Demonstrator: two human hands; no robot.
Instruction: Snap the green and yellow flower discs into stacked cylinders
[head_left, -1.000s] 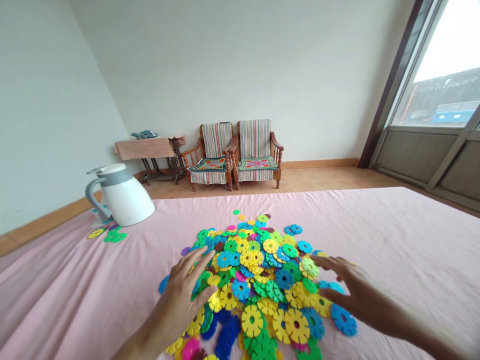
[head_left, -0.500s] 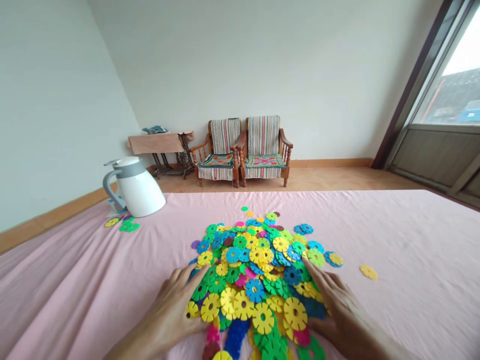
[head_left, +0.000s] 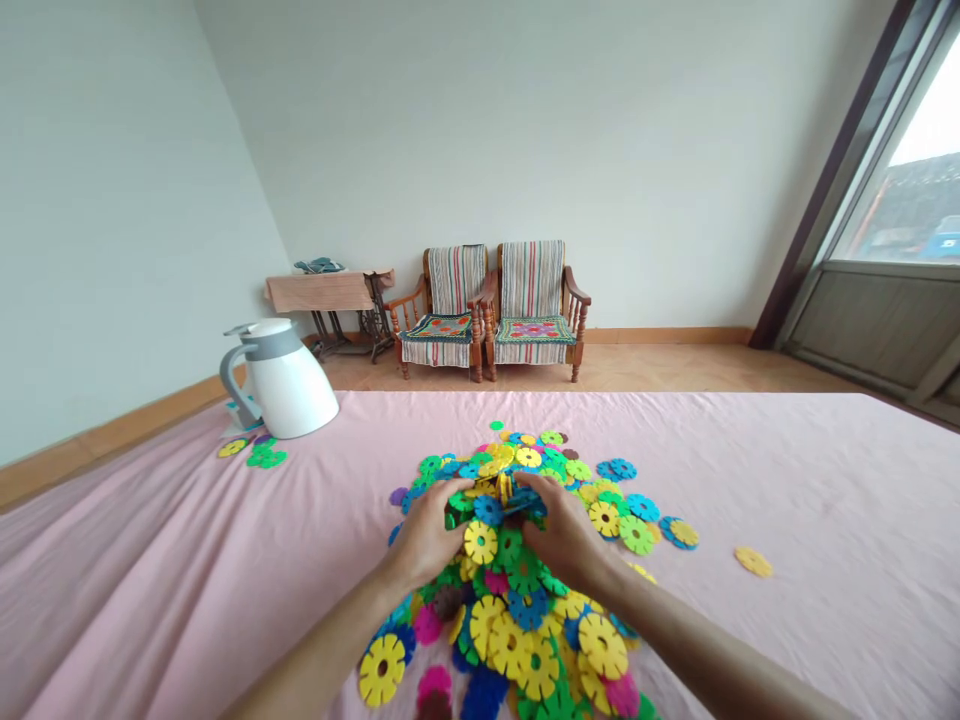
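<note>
A heap of slotted plastic snowflake discs [head_left: 511,645] in yellow, green, blue, pink and brown lies before me on a pink cloth. Both hands are in the upper part of the heap, facing each other a short gap apart. My left hand [head_left: 429,532] curls its fingers round discs on the left side, its thumb towards me. On the right, my right hand [head_left: 564,532] is likewise curved round discs, some of them blue. Between the hands several discs are bunched and tilted up, a yellow one [head_left: 504,487] on edge. Fingertips are partly hidden among the discs.
A white and grey thermos jug [head_left: 291,395] stands at the left, a few green discs [head_left: 266,455] near its base. One yellow disc [head_left: 752,561] lies alone at the right. Beyond the cloth-covered surface [head_left: 840,480] are two wooden armchairs [head_left: 532,300] and a draped sewing-machine table [head_left: 322,292].
My hands have moved forward and inward from the heap's sides to its upper middle, gathering discs between them. Nearer discs have spread, and the view has shifted slightly.
</note>
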